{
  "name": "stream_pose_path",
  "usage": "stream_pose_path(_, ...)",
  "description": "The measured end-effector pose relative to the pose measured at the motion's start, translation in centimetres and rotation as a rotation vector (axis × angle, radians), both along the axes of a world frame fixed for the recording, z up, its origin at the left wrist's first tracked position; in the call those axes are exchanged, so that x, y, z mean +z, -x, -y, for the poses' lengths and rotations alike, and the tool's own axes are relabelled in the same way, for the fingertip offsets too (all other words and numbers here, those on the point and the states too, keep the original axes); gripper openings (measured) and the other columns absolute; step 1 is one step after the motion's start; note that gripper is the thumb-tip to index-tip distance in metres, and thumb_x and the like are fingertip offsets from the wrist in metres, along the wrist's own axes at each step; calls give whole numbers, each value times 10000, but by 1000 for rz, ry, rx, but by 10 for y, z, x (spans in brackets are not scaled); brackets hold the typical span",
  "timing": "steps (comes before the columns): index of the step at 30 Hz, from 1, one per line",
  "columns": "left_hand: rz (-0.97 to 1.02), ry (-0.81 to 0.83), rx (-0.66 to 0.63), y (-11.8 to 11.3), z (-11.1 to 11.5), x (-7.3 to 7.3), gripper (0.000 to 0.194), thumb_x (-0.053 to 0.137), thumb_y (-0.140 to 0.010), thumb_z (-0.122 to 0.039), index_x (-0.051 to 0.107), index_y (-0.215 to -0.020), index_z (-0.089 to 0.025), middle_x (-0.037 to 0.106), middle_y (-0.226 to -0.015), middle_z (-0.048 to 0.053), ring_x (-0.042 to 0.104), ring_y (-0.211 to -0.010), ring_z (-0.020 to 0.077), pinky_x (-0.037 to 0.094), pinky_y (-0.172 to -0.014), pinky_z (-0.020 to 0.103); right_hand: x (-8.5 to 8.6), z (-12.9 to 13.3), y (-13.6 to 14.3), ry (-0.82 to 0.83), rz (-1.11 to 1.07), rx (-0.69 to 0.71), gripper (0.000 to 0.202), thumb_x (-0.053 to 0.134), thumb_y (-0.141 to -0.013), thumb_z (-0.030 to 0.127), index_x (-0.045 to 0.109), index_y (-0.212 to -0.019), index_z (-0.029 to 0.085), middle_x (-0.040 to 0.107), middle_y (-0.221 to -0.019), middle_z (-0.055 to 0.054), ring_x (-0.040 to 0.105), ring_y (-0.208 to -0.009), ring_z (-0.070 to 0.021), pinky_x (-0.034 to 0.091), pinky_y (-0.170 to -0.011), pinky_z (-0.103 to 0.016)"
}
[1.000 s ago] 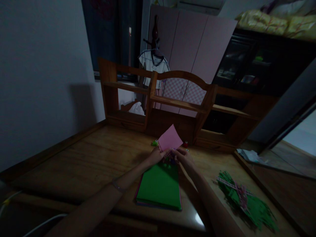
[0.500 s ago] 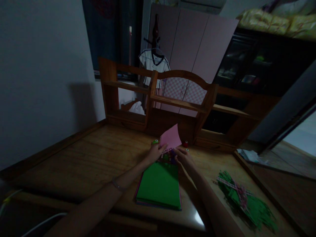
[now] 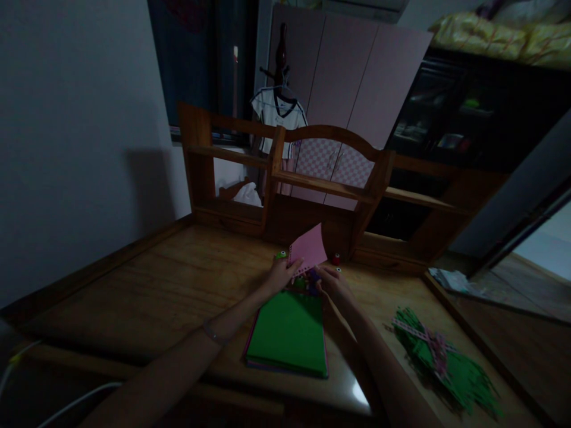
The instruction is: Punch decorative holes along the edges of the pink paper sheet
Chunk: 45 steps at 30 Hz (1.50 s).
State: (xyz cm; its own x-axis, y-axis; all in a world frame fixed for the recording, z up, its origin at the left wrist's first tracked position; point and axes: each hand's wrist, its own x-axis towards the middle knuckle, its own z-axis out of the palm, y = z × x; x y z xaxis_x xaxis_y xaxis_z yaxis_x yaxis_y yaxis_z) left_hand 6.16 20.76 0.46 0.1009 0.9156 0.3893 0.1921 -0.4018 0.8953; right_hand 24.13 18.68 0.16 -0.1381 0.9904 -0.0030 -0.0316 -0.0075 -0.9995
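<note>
A pink sheet of paper (image 3: pixel 310 246) stands tilted up, with a row of small holes along its left and lower edges. My left hand (image 3: pixel 282 274) is closed on its lower left part, thumb in front. At the lower right corner of the sheet, my right hand (image 3: pixel 331 279) is closed around a small purple object (image 3: pixel 314 277), whose kind is too dark to make out. Below both hands lies a stack of coloured paper (image 3: pixel 288 333), green on top. Small green (image 3: pixel 280 255) and red (image 3: pixel 336 259) things with eye-like spots sit beside the hands.
Green paper strips (image 3: pixel 446 362) lie in a pile at the right, with pink holed strips (image 3: pixel 414 330) across them. A wooden shelf unit (image 3: pixel 323 185) borders the table's (image 3: pixel 178 279) far side. A white cable (image 3: pixel 80 401) runs at the lower left.
My right hand and the purple object have shifted slightly at the sheet's lower edge. The pink sheet and my left hand stay almost in place.
</note>
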Motion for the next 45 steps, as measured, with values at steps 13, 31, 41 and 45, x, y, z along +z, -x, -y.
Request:
stream_pose_path(13, -45, 8, -17, 0, -3, -6, 449, 475, -863, -508, 608, -643, -140, 551, -485, 0, 512, -458, 126, 396, -487, 223, 5, 4, 0, 9, 50, -22, 374, 671, -714, 550, 667, -806, 187, 560, -528, 9, 456, -443, -122, 321, -443, -250)
stream_pose_path(31, -1, -35, -30, 0, -1, -3, 391, 500, -856, -472, 684, -827, -127, 674, -685, 49, 639, -699, 182, 485, -652, 255, 6, 6, 1, -2, 21, -23, 363, 694, -692, 540, 661, -795, 193, 591, -560, 8, 505, -469, -123, 352, -457, -245)
stream_pose_path(41, -39, -37, -36, 1, -1, -3, 407, 485, -860, -482, 670, -770, -131, 677, -696, 45, 628, -657, 171, 482, -642, 253, 6, 6, 1, 5, 30, -20, 357, 682, -708, 545, 659, -774, 195, 594, -560, -2, 481, -448, -125, 355, -443, -258)
stream_pose_path(45, -47, -48, -17, 0, -3, -5, 420, 488, -855, -496, 671, -752, -132, 671, -689, 47, 625, -682, 176, 480, -647, 255, 8, 6, 2, -18, 31, -43, 356, 705, -694, 532, 659, -749, 183, 598, -564, 4, 488, -459, -118, 352, -458, -251)
